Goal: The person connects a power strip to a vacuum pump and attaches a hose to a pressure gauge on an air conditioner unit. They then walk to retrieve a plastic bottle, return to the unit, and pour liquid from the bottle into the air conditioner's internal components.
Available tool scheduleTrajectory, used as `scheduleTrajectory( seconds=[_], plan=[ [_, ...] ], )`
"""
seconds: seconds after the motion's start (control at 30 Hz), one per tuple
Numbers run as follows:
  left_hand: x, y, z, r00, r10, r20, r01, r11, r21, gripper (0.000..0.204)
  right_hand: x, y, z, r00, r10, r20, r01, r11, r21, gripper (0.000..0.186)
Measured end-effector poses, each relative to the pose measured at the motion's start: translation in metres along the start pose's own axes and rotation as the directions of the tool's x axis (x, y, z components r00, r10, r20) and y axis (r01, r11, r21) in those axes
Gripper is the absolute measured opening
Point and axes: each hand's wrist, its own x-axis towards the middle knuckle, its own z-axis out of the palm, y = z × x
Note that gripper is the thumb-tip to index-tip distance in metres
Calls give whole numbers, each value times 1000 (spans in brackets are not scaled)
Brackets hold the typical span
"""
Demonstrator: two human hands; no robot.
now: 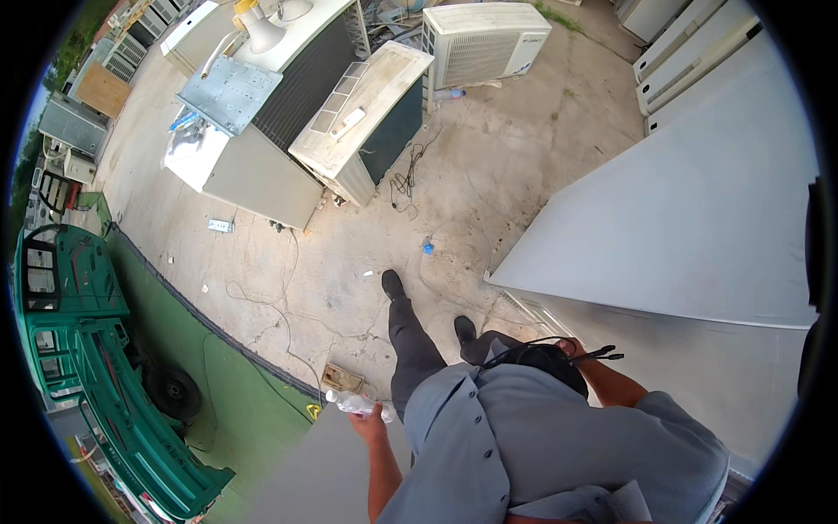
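Observation:
My left hand (370,425) is low by my hip, closed around a clear plastic bottle (353,403) held roughly level. My right hand (577,349) is at waist height next to a large grey cabinet, gripping a coiled black cable (541,356) whose plug end (608,355) sticks out to the right. My grey shirt, grey trousers and black shoes (393,284) fill the space between both hands; I stand on cracked concrete.
A big grey cabinet (698,218) stands at the right. Several old air-conditioner units (367,122) sit ahead, with loose cables (406,179) and a small blue bottle (428,248) on the concrete. A green vehicle (78,349) and green ground strip lie left. A small brown box (342,378) is near my feet.

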Motion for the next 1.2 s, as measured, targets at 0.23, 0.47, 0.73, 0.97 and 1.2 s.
scheduleTrajectory(
  seconds=[0.23,0.47,0.73,0.97,1.2],
  plan=[
    [149,79,3,999,-44,-20,48,935,351,69,56,3,69,931,364,-8,-356,906,-229,36],
    [283,232,44,970,228,84,-242,933,267,59,92,-96,117,887,462,6,-461,886,-41,36],
    [328,346,165,901,320,293,-387,899,207,56,136,-118,138,873,487,-3,-483,866,133,37],
    [327,404,276,866,287,410,-392,898,199,54,218,-119,137,832,551,70,-531,752,392,37],
    [336,446,411,904,189,383,-298,921,250,65,400,-121,13,974,172,149,-219,884,412,37]
  ],
)
